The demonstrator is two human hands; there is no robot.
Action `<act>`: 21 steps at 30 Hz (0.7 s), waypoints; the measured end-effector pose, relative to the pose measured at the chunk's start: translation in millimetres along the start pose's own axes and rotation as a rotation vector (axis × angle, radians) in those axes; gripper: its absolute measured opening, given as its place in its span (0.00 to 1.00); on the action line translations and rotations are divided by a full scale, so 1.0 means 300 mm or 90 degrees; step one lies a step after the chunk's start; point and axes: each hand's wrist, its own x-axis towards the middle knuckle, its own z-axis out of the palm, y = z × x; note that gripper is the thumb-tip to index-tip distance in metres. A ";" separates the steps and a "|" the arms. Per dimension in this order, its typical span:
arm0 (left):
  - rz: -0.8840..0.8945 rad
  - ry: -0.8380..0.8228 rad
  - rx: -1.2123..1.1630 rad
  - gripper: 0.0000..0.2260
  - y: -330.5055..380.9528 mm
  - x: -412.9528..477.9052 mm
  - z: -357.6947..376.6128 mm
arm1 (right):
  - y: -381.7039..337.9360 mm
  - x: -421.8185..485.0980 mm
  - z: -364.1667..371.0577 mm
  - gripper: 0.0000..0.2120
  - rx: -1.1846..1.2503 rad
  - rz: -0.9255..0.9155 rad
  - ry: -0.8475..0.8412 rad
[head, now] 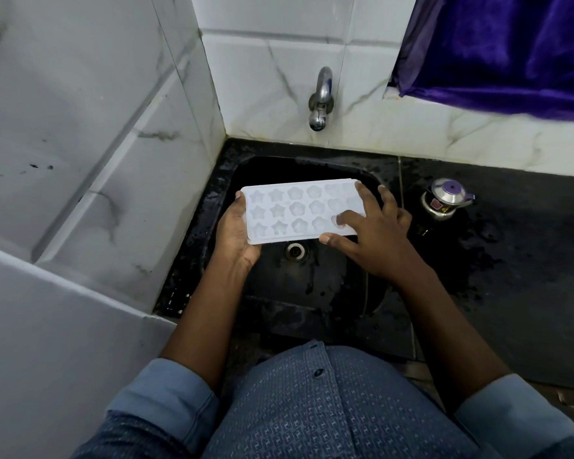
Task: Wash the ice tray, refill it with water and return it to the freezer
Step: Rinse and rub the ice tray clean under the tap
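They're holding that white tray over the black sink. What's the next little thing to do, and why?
Probably lift the right hand off the white plastic ice tray and open the chrome wall tap: no water is running, and the left hand grips the tray's end over the black sink.

The ice tray [292, 210] looks like matt, milky white plastic, smooth, with softly moulded hollows. Below it the sink [295, 293] is a black, stone-like basin, wet and glossy, with a dull metal drain ring [295, 250]. At twelve o'clock the tap [320, 101] is polished chrome metal. From nine to one o'clock the wall tiles [80, 127] are smooth, glazed and marble-veined. At two o'clock a purple cloth [511, 44] has a velvety sheen. At three o'clock the dark counter [527, 276] is matt and speckled wet, and carries a shiny steel pot [444, 200]. At six o'clock, the shirt [328, 409] is blue woven cloth.
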 end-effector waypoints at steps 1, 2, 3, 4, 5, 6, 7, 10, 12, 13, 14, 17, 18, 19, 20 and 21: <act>0.000 0.001 0.001 0.25 0.001 0.000 0.000 | -0.001 0.000 0.000 0.27 -0.002 -0.001 0.001; 0.000 0.001 0.003 0.26 0.001 0.000 0.000 | -0.001 -0.002 0.001 0.27 -0.003 -0.001 -0.001; -0.002 0.001 0.004 0.26 0.001 -0.001 0.001 | -0.003 -0.003 0.002 0.27 -0.001 -0.002 -0.004; -0.003 0.000 0.004 0.26 0.000 -0.001 0.003 | -0.005 -0.004 0.003 0.27 0.001 -0.003 -0.007; -0.003 -0.002 0.004 0.26 -0.001 -0.004 0.004 | -0.008 -0.006 0.004 0.27 0.005 -0.004 -0.011; -0.003 -0.004 0.002 0.26 -0.003 -0.006 0.004 | -0.011 -0.007 0.005 0.27 0.009 -0.005 -0.014; -0.004 -0.009 -0.001 0.26 -0.005 -0.009 0.005 | -0.013 -0.008 0.006 0.27 0.013 -0.005 -0.016; -0.002 -0.025 -0.012 0.26 -0.004 -0.013 0.004 | -0.011 -0.012 0.004 0.26 0.021 -0.005 -0.010; 0.003 -0.031 -0.013 0.26 0.000 -0.013 0.001 | -0.009 -0.013 0.002 0.25 0.017 -0.002 -0.007; 0.004 -0.034 -0.013 0.26 0.001 -0.012 -0.001 | -0.010 -0.012 0.001 0.25 0.014 0.000 -0.004; 0.003 -0.034 -0.011 0.26 0.001 -0.011 -0.003 | -0.010 -0.011 -0.001 0.25 0.013 0.002 0.000; 0.000 -0.022 -0.011 0.24 -0.002 -0.013 -0.003 | -0.011 -0.013 -0.005 0.26 0.010 0.005 0.005; 0.000 -0.021 -0.011 0.24 -0.003 -0.012 -0.003 | -0.010 -0.015 -0.004 0.26 0.008 0.006 0.005; 0.000 -0.021 -0.010 0.24 -0.003 -0.012 -0.003 | -0.012 -0.018 -0.002 0.27 0.005 0.005 0.003; 0.000 -0.023 -0.009 0.25 -0.005 -0.012 -0.002 | -0.012 -0.020 0.001 0.27 0.004 0.004 0.002; -0.002 -0.023 -0.008 0.26 -0.008 -0.013 -0.002 | -0.015 -0.021 0.003 0.27 0.005 0.002 0.001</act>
